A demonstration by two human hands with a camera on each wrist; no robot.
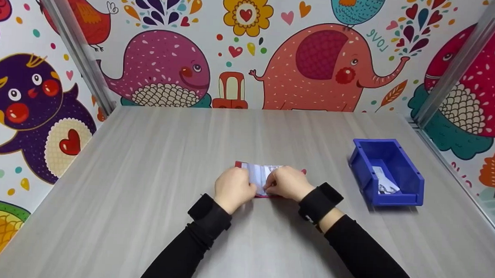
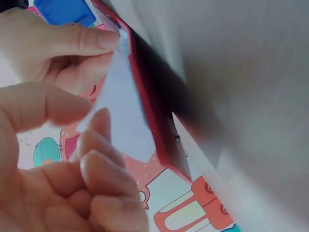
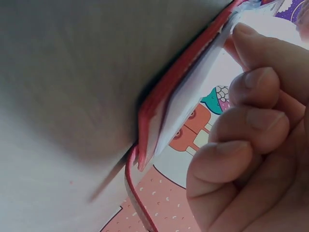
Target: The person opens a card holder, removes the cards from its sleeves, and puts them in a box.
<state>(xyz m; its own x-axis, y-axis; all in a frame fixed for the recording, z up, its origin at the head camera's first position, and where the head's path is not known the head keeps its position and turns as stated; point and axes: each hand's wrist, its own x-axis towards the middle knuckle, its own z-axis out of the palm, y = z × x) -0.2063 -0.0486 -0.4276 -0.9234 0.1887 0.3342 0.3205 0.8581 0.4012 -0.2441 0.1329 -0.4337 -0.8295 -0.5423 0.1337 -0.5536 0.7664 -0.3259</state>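
A small red card holder (image 1: 238, 164) lies spread on the table between both hands, its pale, see-through sleeves (image 1: 255, 175) showing. My left hand (image 1: 234, 188) is at its left side; in the left wrist view the thumb and fingertips pinch the edge of a pale sleeve (image 2: 125, 111) raised from the red cover (image 2: 149, 113). From the right, my right hand (image 1: 289, 182) pinches the clear plastic near the holder's near edge, with thumb and forefinger together and the other fingers (image 3: 248, 121) curled. Whether a card sits between those fingertips is hard to tell.
To the right stands a blue plastic bin (image 1: 386, 199) with white printed cards or paper (image 1: 384, 180) inside. A red strap (image 3: 131, 179) hangs off the holder's end. Cartoon-printed walls (image 1: 252, 50) enclose the back and sides of the grey table (image 1: 167, 139).
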